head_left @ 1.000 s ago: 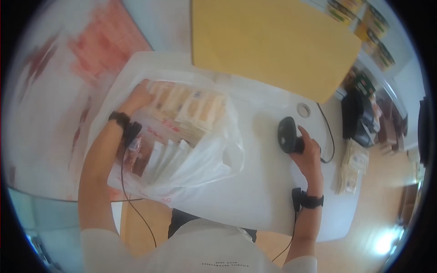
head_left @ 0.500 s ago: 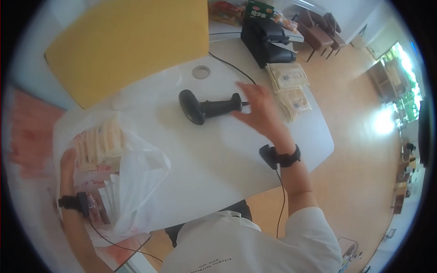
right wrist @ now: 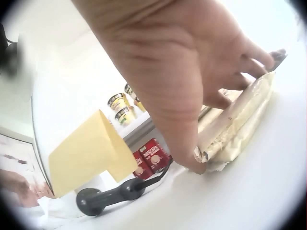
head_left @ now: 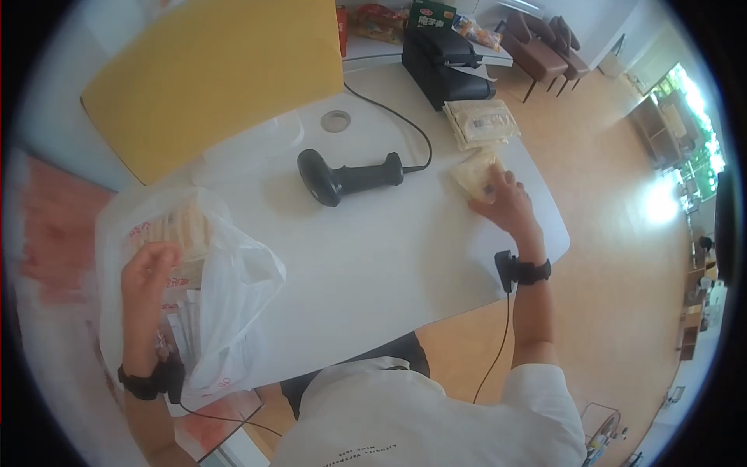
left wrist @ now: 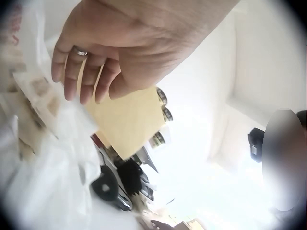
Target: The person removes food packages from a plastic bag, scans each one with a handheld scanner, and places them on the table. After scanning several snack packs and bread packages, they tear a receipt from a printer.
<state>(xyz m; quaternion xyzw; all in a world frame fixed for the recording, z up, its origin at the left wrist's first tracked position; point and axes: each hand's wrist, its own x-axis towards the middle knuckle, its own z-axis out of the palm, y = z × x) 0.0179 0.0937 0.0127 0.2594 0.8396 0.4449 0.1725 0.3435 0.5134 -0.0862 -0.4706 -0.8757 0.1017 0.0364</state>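
At the right side of the white table, my right hand (head_left: 512, 208) grips a cream-coloured flat food packet (head_left: 469, 173) in clear wrapping. The right wrist view shows the thumb at the near edge of the packet (right wrist: 242, 127) and the fingers over its far side. My left hand (head_left: 148, 272) hovers over the white plastic bag (head_left: 245, 284), fingers loosely bent and nothing in them. Inside the bag stand several similar packets (head_left: 191, 222), partly hidden by the bag and the hand. A black barcode scanner (head_left: 362, 179) lies on the table between the hands.
Another pair of stacked packets (head_left: 482, 123) lies beyond the right hand. Behind it stands a black printer (head_left: 440, 66). A yellow board (head_left: 226, 78) rises at the back left, with a ring-shaped grommet (head_left: 336, 121) near it. The scanner's cable (head_left: 408, 117) curves across the table.
The right hand held the scanner, let go of it on the table, then moved right onto the packet. The left hand has lifted from the bag's far-left edge. The head view turned right.
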